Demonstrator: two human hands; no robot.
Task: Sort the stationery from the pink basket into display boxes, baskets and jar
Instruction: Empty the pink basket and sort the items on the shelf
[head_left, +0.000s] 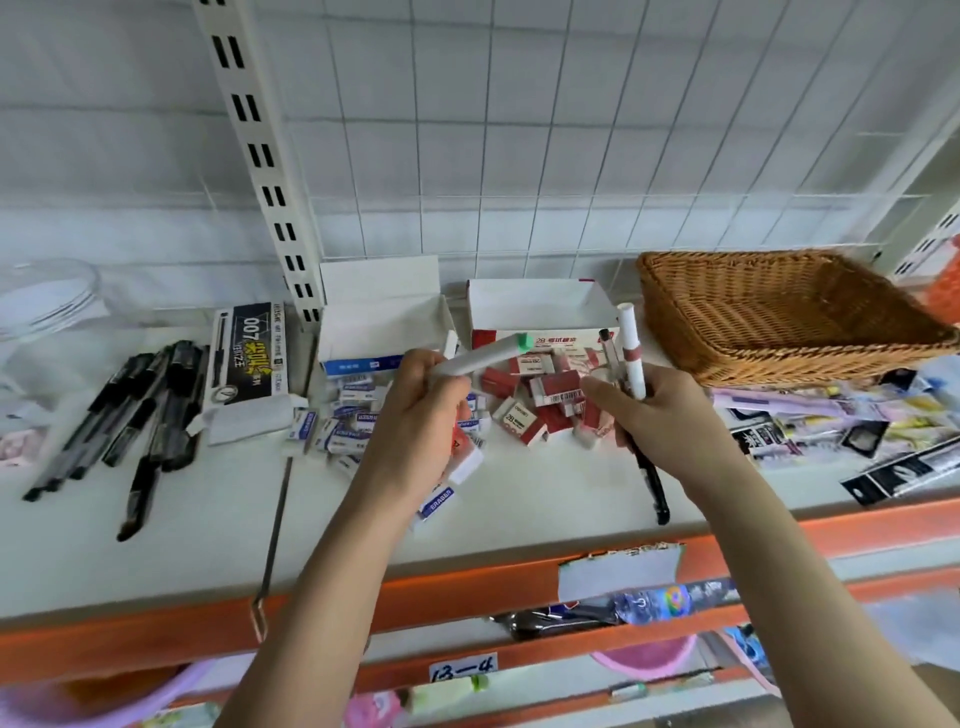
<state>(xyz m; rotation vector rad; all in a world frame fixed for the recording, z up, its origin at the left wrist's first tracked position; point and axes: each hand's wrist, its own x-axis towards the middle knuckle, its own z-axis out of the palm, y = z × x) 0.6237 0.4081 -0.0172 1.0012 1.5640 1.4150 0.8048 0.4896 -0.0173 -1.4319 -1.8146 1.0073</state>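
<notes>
Both forearms reaching up over orange shelf edge (467, 577). Left hand (415, 410) curled round white pen with green cap (483, 356), tip tilted up to right, plus some erasers tucked under palm. Right hand (660, 410) gripping small bunch: white marker with red band (631, 353) upright, black pen (649, 478) hanging below the fist.

Beyond left hand, blue display box (374, 317) with blue-and-white erasers (343, 410) spilled before it. Between and behind both hands, red display box (535, 312) with red erasers (540, 400) heaped in front. Beyond right hand and further right, wicker basket (789, 317), seemingly holding nothing. Far left of left hand, loose black pens (140, 405), black-and-white pen box (249, 364), clear jar (47, 296) at the edge.

Pink basket (644, 657) likely the pink rim below, under right forearm; uncertain.

Step in hand, by judgement: sorting a handful, pens split between hands by kind. Next move probably needs one destination chosen per item, then setting down one piece without dropping the rest.
</notes>
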